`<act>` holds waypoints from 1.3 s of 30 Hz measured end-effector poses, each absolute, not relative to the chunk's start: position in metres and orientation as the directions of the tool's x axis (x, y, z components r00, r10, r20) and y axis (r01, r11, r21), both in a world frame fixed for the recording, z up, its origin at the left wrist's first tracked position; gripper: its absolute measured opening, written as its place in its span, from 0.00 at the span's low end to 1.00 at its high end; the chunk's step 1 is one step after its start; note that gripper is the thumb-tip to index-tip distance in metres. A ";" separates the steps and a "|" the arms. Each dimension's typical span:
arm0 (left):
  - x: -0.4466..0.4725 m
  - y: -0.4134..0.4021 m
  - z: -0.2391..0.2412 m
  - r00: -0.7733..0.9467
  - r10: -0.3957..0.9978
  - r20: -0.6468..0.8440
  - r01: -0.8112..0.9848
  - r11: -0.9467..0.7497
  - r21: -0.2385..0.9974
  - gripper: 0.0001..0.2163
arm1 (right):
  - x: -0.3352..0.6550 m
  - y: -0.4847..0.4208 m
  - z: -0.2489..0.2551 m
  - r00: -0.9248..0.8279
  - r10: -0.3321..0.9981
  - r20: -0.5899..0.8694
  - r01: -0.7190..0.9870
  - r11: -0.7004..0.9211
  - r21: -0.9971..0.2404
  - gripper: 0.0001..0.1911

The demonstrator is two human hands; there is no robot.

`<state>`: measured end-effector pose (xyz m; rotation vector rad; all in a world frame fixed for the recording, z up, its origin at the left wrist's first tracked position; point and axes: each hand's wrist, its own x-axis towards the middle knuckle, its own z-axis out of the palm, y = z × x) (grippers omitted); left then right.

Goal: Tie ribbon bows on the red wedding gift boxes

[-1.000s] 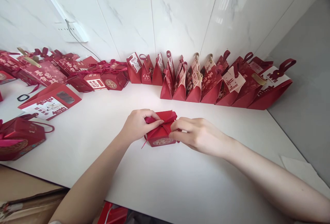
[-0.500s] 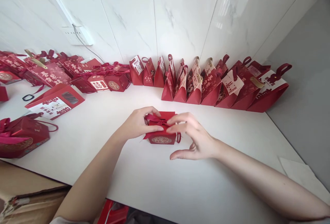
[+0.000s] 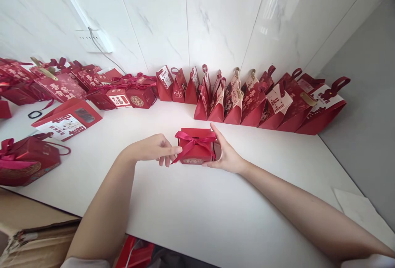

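A small red gift box (image 3: 195, 155) tied with a red ribbon bow (image 3: 194, 139) stands on the white table (image 3: 191, 214) in the middle. My right hand (image 3: 226, 155) cups the box's right side, thumb up along its back corner. My left hand (image 3: 154, 149) reaches in from the left. Its thumb and forefinger meet at the ribbon tail (image 3: 178, 156) hanging off the box's left front corner, and the other fingers are curled under.
A row of red gift bags (image 3: 262, 101) leans along the tiled wall behind. More red boxes (image 3: 129, 95) and bags lie at the back left, one flat bag (image 3: 66, 119) and a ribboned box (image 3: 26, 163) nearer. Cardboard (image 3: 27, 231) lies below the left edge.
The bow is now tied and lies flat on the box. My right hand dropped from the bow to the box's right side. My left hand slid off the top to the ribbon tail.
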<state>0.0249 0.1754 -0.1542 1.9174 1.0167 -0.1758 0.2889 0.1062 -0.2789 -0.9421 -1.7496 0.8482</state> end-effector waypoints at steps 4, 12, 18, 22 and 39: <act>0.035 0.175 -0.161 0.645 0.592 -0.483 0.694 -0.191 0.694 0.25 | 0.292 0.107 -0.278 -0.145 0.831 0.536 0.430 0.541 -0.722 0.59; 0.039 0.189 -0.181 0.671 0.608 -0.424 0.624 -0.154 0.766 0.16 | 0.295 0.113 -0.281 -0.061 0.838 0.542 0.451 0.508 -0.734 0.55; 0.030 0.200 -0.186 0.685 0.595 -0.420 0.613 -0.161 0.773 0.11 | 0.294 0.112 -0.281 -0.083 0.829 0.553 0.452 0.526 -0.720 0.55; 0.018 0.209 -0.186 0.712 0.586 -0.386 0.606 -0.235 0.760 0.10 | 0.295 0.112 -0.281 -0.088 0.829 0.553 0.441 0.530 -0.724 0.55; 0.067 0.170 -0.198 0.617 0.734 0.285 0.250 -0.526 0.813 0.07 | 0.297 0.103 -0.264 -0.102 0.789 0.606 0.363 0.597 -0.716 0.28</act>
